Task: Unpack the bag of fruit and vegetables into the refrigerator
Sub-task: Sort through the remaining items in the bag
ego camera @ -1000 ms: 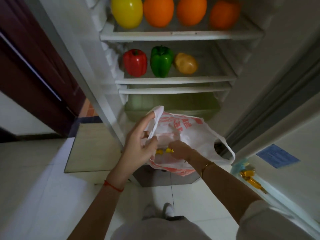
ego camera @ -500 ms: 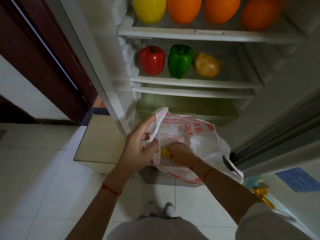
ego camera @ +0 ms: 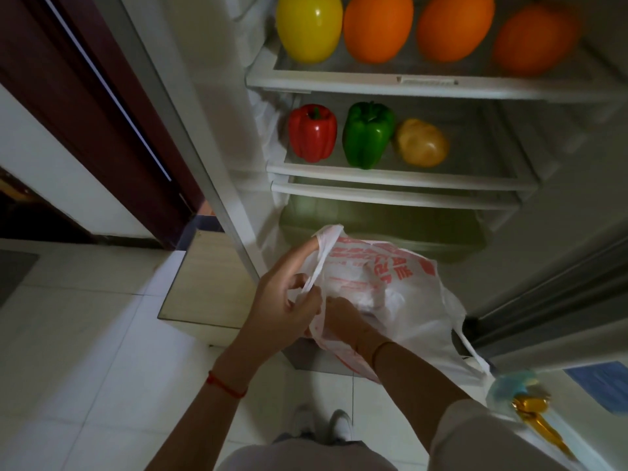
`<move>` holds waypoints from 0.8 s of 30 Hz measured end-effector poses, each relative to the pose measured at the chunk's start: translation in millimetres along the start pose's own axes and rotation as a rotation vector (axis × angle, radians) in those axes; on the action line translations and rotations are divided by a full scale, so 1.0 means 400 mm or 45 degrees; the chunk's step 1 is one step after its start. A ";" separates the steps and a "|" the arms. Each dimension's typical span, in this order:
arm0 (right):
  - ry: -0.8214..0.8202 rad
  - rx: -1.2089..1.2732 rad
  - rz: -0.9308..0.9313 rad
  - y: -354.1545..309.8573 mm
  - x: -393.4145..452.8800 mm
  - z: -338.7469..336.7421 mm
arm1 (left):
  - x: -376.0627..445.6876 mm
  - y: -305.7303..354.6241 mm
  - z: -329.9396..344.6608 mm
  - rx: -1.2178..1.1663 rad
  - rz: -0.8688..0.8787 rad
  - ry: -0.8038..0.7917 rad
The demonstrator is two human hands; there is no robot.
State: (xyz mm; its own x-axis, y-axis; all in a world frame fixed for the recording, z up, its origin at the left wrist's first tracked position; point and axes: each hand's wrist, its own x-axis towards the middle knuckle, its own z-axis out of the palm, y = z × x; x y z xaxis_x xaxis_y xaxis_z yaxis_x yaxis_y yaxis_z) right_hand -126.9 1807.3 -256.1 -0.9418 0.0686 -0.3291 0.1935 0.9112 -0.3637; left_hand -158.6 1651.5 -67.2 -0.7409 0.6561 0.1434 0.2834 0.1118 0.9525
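**Bag held open at fridge, right hand inside**

Standing at open fridge [ego camera: 424,85], seen from head cam. White plastic bag [ego camera: 401,300] w/ red print held low in front of bottom drawer [ego camera: 380,226], just below lower shelves. Left hand [ego camera: 285,307] gripping bag's near handle, fingers [ego camera: 307,258] curled round the twisted strap, thumb pinching it; red cord on that wrist. Right hand [ego camera: 343,316] pushed into bag mouth, knuckles showing, fingertips hidden by plastic – can't tell whether closed on anything. Bag's other handle hanging loose at right, toward door seal.

Top shelf: yellow pepper [ego camera: 308,27] at left, then three oranges [ego camera: 378,27] in a row, close together. Mid shelf [ego camera: 401,180]: red pepper [ego camera: 312,132], green pepper [ego camera: 368,137] just beside it, potato [ego camera: 421,142] touching green pepper's right side; rest of shelf bare to the right.

Pale tiled floor [ego camera: 85,351] below, white shoes [ego camera: 323,424] visible betw. the arms. Dark red door [ego camera: 85,96] at left. Fridge door at lower right w/ blue-and-gold item [ego camera: 523,399] on its edge, blue sticker [ego camera: 601,385] nearby.
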 end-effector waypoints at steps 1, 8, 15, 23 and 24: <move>0.019 -0.023 0.009 0.001 -0.002 0.002 | 0.002 -0.001 -0.001 0.005 -0.002 0.001; 0.027 0.028 0.098 0.001 -0.025 -0.054 | 0.010 -0.005 -0.006 -0.004 0.025 -0.009; 0.327 0.433 0.403 -0.003 -0.146 -0.182 | 0.022 0.004 0.038 -0.062 -0.001 -0.105; 0.611 0.934 0.579 0.004 -0.417 -0.348 | 0.046 0.057 0.130 -0.005 0.067 -0.302; 0.655 1.025 0.606 0.011 -0.454 -0.359 | 0.048 0.064 0.142 -0.004 0.076 -0.320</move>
State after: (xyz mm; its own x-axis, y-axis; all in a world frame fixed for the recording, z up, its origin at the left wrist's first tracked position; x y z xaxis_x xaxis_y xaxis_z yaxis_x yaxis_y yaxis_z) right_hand 5.6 1857.1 -72.6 -0.6876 0.6817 -0.2500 0.5196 0.2215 -0.8252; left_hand -131.1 1709.5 -55.2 -0.5484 0.8263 0.1282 0.3200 0.0658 0.9451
